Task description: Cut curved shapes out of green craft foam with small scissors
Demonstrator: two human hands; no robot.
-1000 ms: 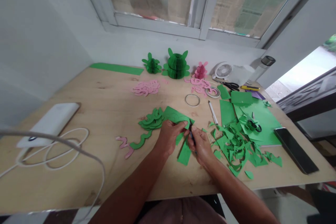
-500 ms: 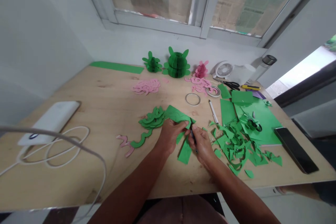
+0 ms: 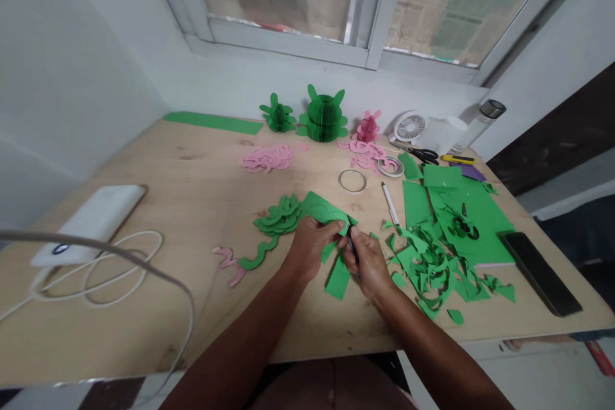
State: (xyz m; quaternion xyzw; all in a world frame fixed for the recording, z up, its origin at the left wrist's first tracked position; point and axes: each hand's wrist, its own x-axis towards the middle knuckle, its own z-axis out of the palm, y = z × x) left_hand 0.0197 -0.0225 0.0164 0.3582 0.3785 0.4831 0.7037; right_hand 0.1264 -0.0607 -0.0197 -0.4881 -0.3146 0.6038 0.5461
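My left hand (image 3: 307,246) pinches a green paper sheet (image 3: 319,206) that has curved lines drawn on it. In my right hand (image 3: 369,261) is a pair of scissors (image 3: 350,234), their dark blades at the sheet's right edge; the handles are mostly covered by my fingers. A green paper strip (image 3: 338,278) lies just below my hands. Left of the sheet rests a pile of wavy green cutouts (image 3: 281,216), with one wavy green piece (image 3: 259,257) and a pink wavy piece (image 3: 235,268) nearer me.
Green scraps (image 3: 432,266), a white pen (image 3: 390,204) and a phone (image 3: 541,272) lie at right. Paper honeycomb figures (image 3: 324,118) stand at the back behind pink cutouts (image 3: 267,158). A white cable (image 3: 187,307) loops at left near a white box-like device (image 3: 91,224).
The scissor blades shift slightly at the sheet's edge, while both hands stay nearly in place. At the far right, the bright doorway is now dark and a red item shows near the floor.
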